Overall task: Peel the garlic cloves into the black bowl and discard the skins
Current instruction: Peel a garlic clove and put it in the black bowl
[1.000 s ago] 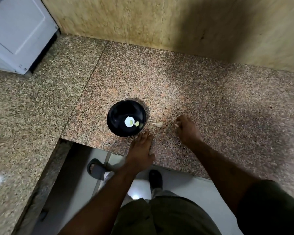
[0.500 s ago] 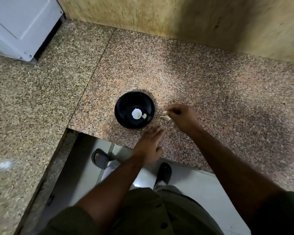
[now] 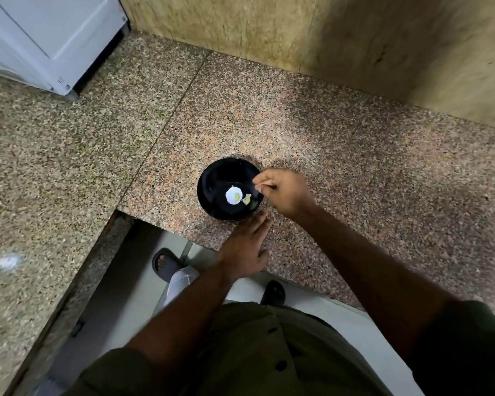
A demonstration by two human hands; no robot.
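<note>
A black bowl (image 3: pixel 212 181) stands on the granite counter (image 3: pixel 340 155) near its front edge. Inside it lie a pale peeled garlic piece (image 3: pixel 247 199) and a round white glare spot. My right hand (image 3: pixel 285 194) hovers over the bowl's right rim, its fingers curled and pinching a small pale garlic clove (image 3: pixel 258 186), mostly hidden by the fingers. Just below the bowl, my left hand (image 3: pixel 245 248) rests flat on the counter with fingers straight, fingertips close to the bowl's near side.
A white appliance (image 3: pixel 49 38) stands at the back left. A tan tiled wall (image 3: pixel 355 38) runs behind the counter. The counter's front edge drops to a floor where sandalled feet (image 3: pixel 166 262) show.
My right hand picked up the clove from the counter right of the bowl and moved left over the bowl's rim. The left hand stayed flat in front of the bowl.
</note>
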